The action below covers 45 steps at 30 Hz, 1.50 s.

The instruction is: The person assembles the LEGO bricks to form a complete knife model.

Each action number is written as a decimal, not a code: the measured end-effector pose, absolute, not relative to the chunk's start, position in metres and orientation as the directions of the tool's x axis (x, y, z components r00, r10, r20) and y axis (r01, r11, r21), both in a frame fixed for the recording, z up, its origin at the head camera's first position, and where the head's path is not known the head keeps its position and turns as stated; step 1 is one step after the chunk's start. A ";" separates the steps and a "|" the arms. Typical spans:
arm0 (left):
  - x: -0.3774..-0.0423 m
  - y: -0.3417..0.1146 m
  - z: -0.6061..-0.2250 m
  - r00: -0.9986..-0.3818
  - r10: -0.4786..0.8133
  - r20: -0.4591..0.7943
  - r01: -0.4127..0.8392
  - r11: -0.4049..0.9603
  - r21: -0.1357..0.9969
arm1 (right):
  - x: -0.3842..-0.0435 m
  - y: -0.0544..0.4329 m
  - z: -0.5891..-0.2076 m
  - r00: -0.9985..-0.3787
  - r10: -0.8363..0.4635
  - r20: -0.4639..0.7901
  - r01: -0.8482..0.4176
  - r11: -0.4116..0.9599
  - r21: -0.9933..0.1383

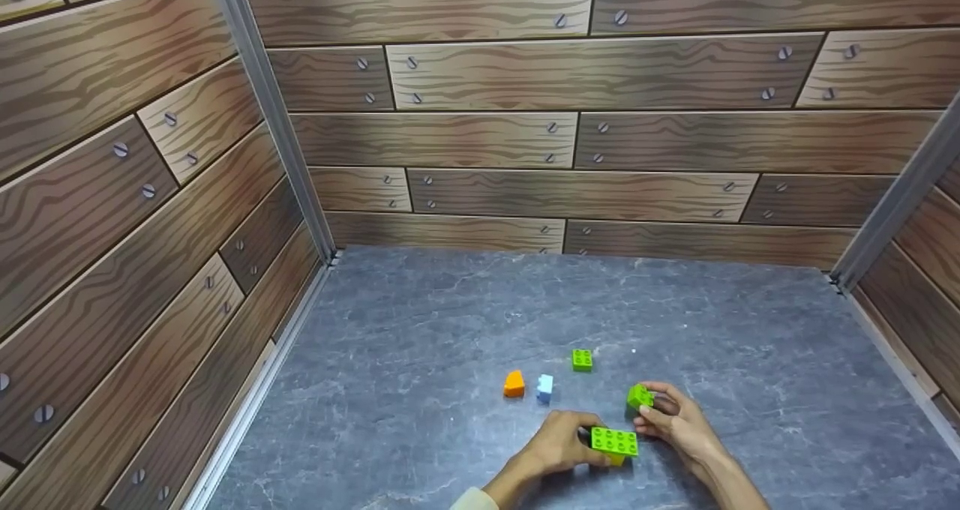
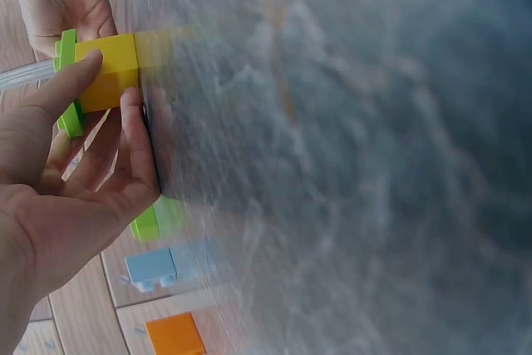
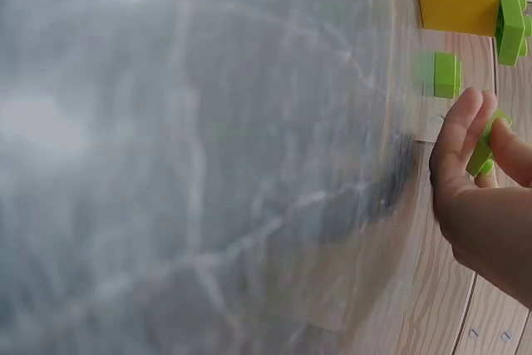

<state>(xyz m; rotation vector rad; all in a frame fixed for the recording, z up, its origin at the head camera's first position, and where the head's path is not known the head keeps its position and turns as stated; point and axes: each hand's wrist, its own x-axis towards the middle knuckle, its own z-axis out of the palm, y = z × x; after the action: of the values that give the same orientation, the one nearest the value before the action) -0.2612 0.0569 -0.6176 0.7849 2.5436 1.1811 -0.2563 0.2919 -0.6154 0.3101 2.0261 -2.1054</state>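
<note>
My left hand (image 1: pixel 559 444) grips a yellow brick (image 2: pixel 115 72) between thumb and fingers, low over the tabletop. A bright green eight-stud plate (image 1: pixel 615 441) sits on top of that brick, studs up. To its right, my right hand (image 1: pixel 684 426) pinches a small green brick (image 1: pixel 640 396) between thumb and fingers, apart from the yellow brick and tilted. In the right wrist view, the fingers cover part of this green brick (image 3: pixel 480 154). The left wrist view shows the left thumb lying across the yellow brick's side.
Beyond the hands, a second small green brick (image 1: pixel 582 360), a light blue brick (image 1: pixel 545 388) and an orange slanted brick (image 1: pixel 514 384) lie on the grey marbled tabletop (image 1: pixel 405 330). Wood-patterned walls (image 1: pixel 480 142) enclose the back and sides, with metal posts at the corners.
</note>
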 end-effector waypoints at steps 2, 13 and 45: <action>-0.261 0.057 -0.617 -0.830 0.557 0.016 0.371 0.531 0.762 | -0.255 0.293 -0.614 -0.956 -0.028 -0.292 0.293 -0.058 -0.954; -0.261 0.057 -0.619 -0.826 0.562 0.044 0.399 0.528 0.750 | -0.248 0.293 -0.606 -0.956 -0.112 -0.273 0.288 -0.149 -0.946; -0.260 0.056 -0.620 -0.822 0.565 0.073 0.414 0.503 0.759 | -0.233 0.281 -0.597 -0.948 -0.285 -0.142 0.099 0.161 -0.982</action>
<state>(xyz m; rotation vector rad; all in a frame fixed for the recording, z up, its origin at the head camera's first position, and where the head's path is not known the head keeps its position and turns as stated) -0.2604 0.0558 -0.6204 0.8429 2.5595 1.2165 -0.2330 0.2806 -0.5975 -0.1795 2.1480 -1.8535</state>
